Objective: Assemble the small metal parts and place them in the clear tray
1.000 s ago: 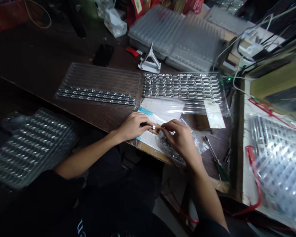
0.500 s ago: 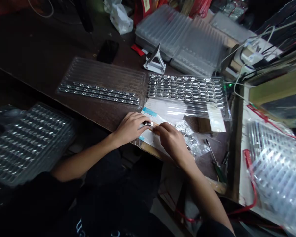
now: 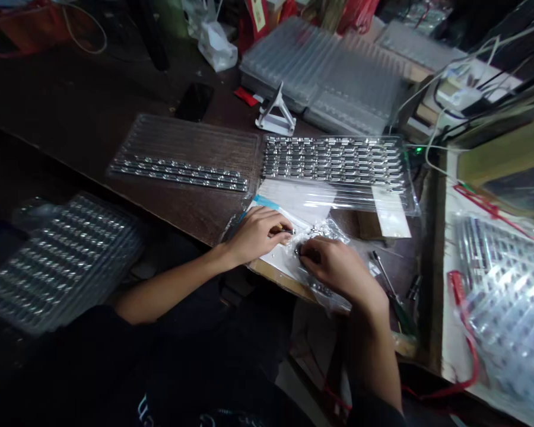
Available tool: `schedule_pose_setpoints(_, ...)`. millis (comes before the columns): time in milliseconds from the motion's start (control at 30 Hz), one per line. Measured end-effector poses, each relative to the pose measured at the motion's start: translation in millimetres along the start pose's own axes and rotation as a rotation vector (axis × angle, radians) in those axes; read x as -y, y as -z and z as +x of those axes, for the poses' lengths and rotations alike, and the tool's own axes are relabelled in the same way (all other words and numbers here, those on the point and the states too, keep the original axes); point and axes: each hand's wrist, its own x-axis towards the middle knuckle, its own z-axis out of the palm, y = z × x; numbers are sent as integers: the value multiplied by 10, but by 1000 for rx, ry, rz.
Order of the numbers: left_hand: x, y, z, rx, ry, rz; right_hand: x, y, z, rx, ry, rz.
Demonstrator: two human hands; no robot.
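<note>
1. In the head view, our left hand is pinching a small metal connector between thumb and forefinger; the grip is narrow.
2. That connector is sitting at our fingertips over a white sheet, just beside a clear plastic bag.
3. Our right hand is curling over the bag, its fingers bent close together; we cannot tell whether they are holding anything.
4. The bag is lying open and crumpled near the table edge, and loose metal parts are showing inside it.
5. Beyond our left hand, a clear ribbed tray is carrying rows of connectors along its near side.
6. Beyond our right hand, a second ribbed tray is holding many more rows, filling its far and middle channels.
7. At our lower left, a stack of trays is standing below the tabletop, its top one bearing lines of shiny pieces.
8. Farther back, clear ribbed trays are standing piled behind a white stand.
9. On the right, more clear trays are lying stacked; glare is hiding their contents.
</note>
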Motion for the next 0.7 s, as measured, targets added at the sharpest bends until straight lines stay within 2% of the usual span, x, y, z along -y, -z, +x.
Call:
schedule_pose_setpoints(100,25,-33,-5,14,21,6,-23,-33,-3,6,62,61)
schedule_pose_setpoints(267,53,-58,-9,23,31,40,-74,-4,-39,-70,164,187)
schedule_pose_setpoints(467,50,-60,-8,50,6,63,-112,26,-11,-244,113,219)
schedule_pose_setpoints(600,69,-79,-12,17,10,57,-120,-29,59,-411,39,207)
schedule_pose_setpoints(700,62,-64,-32,-17,-49,-12,-71,-98,142,-468,-22,182)
